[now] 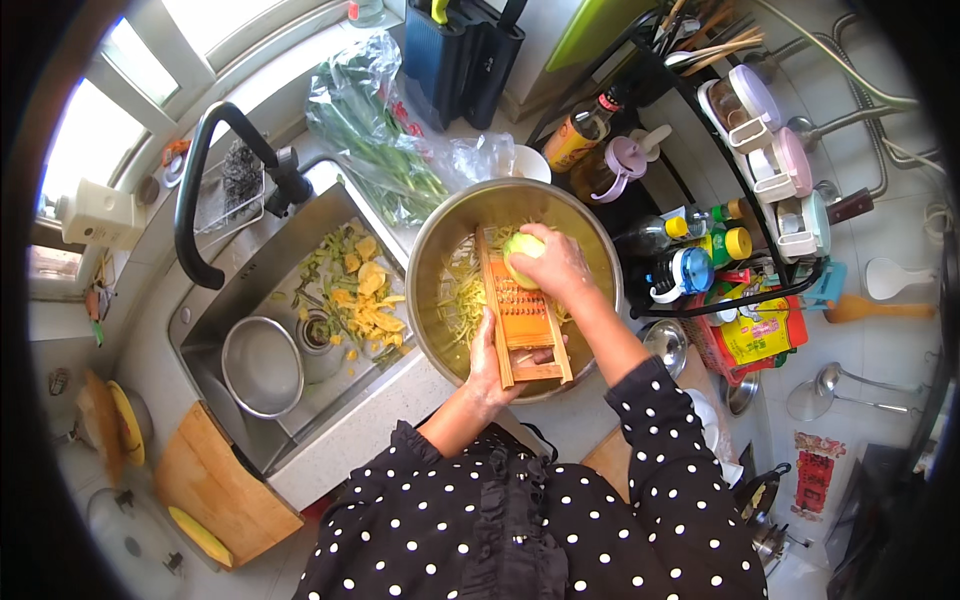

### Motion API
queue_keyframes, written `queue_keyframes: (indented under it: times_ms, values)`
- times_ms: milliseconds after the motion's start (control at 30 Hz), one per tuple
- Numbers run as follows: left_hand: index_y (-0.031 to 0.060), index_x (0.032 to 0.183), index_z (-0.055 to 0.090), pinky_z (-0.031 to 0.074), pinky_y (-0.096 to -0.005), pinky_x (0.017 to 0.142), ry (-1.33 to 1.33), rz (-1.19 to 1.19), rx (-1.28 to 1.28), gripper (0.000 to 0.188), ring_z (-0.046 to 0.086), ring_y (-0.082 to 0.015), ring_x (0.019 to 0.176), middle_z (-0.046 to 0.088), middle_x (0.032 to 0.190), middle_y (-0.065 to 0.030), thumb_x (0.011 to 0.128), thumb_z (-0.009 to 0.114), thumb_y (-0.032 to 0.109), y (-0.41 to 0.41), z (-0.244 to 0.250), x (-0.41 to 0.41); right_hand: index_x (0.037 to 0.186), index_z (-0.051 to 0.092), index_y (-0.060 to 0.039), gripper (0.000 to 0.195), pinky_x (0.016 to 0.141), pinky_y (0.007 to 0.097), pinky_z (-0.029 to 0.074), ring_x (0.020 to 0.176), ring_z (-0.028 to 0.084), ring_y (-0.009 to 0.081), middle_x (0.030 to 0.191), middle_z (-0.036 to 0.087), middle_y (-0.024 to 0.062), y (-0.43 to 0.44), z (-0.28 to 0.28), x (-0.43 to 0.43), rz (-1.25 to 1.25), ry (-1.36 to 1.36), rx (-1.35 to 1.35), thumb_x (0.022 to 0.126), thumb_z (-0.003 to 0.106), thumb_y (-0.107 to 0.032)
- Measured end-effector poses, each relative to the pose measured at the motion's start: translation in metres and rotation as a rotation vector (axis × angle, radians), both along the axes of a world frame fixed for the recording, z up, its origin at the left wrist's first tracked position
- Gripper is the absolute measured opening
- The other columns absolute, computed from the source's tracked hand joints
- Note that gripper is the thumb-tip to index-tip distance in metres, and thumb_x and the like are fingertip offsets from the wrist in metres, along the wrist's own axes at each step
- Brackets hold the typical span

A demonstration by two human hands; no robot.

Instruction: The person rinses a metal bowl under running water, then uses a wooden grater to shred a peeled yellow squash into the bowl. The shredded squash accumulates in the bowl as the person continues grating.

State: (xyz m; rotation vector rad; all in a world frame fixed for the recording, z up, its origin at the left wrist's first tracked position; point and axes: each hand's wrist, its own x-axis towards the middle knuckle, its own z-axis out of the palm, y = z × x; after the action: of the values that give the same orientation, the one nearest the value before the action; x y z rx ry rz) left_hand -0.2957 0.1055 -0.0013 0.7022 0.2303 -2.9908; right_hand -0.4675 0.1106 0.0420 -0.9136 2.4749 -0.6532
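A wooden-framed grater with an orange grating plate leans over a large round metal basin. My left hand grips the grater's lower end at the basin's near side; some of its fingers are behind the frame. A pale green piece of vegetable, perhaps squash, is in my right hand, pressed against the grater's upper part. Pale green shreds lie inside the basin, to the left of the grater and partly beneath it.
Left of the basin, a sink holds a metal bowl and yellow-green scraps. Bagged green vegetables lie behind. A black rack and bottles stand right. A cutting board is near left, below the black faucet.
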Motion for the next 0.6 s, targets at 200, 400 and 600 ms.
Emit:
queue_keyframes:
  times_ms: [200, 400, 600]
  values:
    - [0.0144, 0.141, 0.044, 0.046, -0.0563, 0.099, -0.059, 0.034, 0.031, 0.074, 0.055, -0.0367, 0.119, 0.054, 0.133, -0.0154, 0.093, 0.035, 0.070, -0.004, 0.012, 0.003, 0.122, 0.067, -0.0153, 0.055, 0.090, 0.0402, 0.052, 0.098, 0.068, 0.0344, 0.107, 0.068, 0.0233, 0.062, 0.079, 0.062, 0.145, -0.124, 0.151, 0.070, 0.074, -0.034]
    - [0.0140, 0.145, 0.038, 0.043, -0.0602, 0.100, 0.027, -0.008, 0.048, 0.077, 0.051, -0.0460, 0.119, 0.049, 0.137, -0.0210, 0.092, 0.037, 0.070, 0.006, -0.004, 0.000, 0.117, 0.066, -0.0104, 0.053, 0.087, 0.0462, 0.053, 0.095, 0.066, 0.0408, 0.101, 0.068, 0.0251, -0.001, 0.002, 0.000, -0.011, 0.026, 0.067, 0.071, 0.071, -0.036]
    - [0.0141, 0.144, 0.040, 0.042, -0.0608, 0.102, -0.084, 0.004, 0.030, 0.077, 0.052, -0.0430, 0.121, 0.050, 0.137, -0.0173, 0.093, 0.036, 0.070, -0.003, 0.007, 0.002, 0.119, 0.067, -0.0100, 0.056, 0.089, 0.0430, 0.053, 0.096, 0.068, 0.0393, 0.102, 0.070, 0.0229, 0.043, 0.051, 0.039, 0.101, -0.190, 0.036, 0.069, 0.073, -0.035]
